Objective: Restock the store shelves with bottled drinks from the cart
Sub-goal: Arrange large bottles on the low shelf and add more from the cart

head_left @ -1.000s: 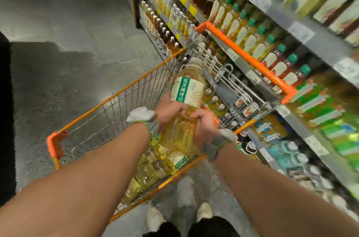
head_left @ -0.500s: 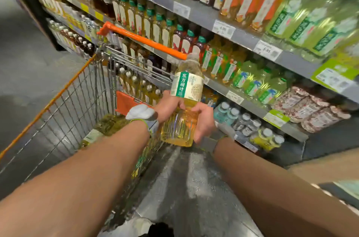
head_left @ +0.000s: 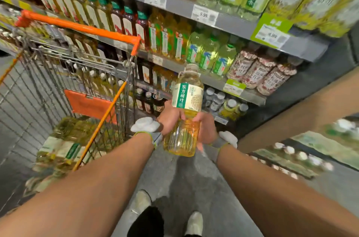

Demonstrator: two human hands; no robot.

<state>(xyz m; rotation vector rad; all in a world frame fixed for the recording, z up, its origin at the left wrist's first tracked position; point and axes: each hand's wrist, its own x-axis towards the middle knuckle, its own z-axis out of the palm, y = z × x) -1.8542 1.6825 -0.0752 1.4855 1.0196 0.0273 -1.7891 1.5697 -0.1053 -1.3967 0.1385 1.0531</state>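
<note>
A large clear bottle of yellow tea (head_left: 185, 112) with a white and green label stands upright in both my hands, out in front of the shelves (head_left: 213, 79). My left hand (head_left: 171, 118) grips its left side just below the label. My right hand (head_left: 206, 130) cups the lower right side. The wire cart (head_left: 64, 73) with its orange handle stands to the left, and several more yellow bottles (head_left: 62, 145) lie in its basket.
The shelves ahead are packed with rows of bottled teas and price tags (head_left: 204, 14). A brown cardboard box (head_left: 303, 112) and packs of bottles (head_left: 291, 157) sit on the floor at the right. My shoes (head_left: 142, 200) stand on the grey floor below.
I have lifted the bottle out of the cart and turned right toward the shelves. The cart has shifted to the left of the view, and both hands still hold the bottle.
</note>
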